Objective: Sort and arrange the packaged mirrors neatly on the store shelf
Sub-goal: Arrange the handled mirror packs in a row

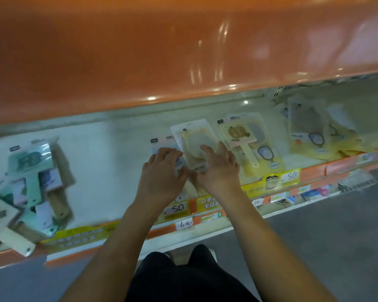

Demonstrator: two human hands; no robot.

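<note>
Over on the far left, a jumbled heap of green packaged mirrors (pixel 34 171) is lying crossed and overlapping on the white shelf (pixel 109 153), one cream handle (pixel 15 240) poking out over the front edge. That heap is looking like work not yet done.

Moving to the middle, the left hand (pixel 162 173) is resting on a white-carded pack (pixel 164 143), fingers curled down onto it, pinning it flat. Right beside it, the right hand (pixel 219 168) is lying on the round pale-yellow mirror pack (pixel 194 141), fingers spread and fairly straight, pressing rather than gripping. That pack is sitting tilted, overlapping the white-carded one.

Further right, a square yellow hand-mirror pack (pixel 241 138) is lying just beside the right hand, and beyond it a loose, blurred pile of yellow packs (pixel 314 136) is fanning out toward the shelf's end.

The risk here, I'd say: these glossy sleeves are looking slippery, so a flat push could be sending the round pack skating into its neighbour, or nudging something off the front lip by the price tags (pixel 178 208). The overhanging handle on the left could be catching a sleeve too.
</note>
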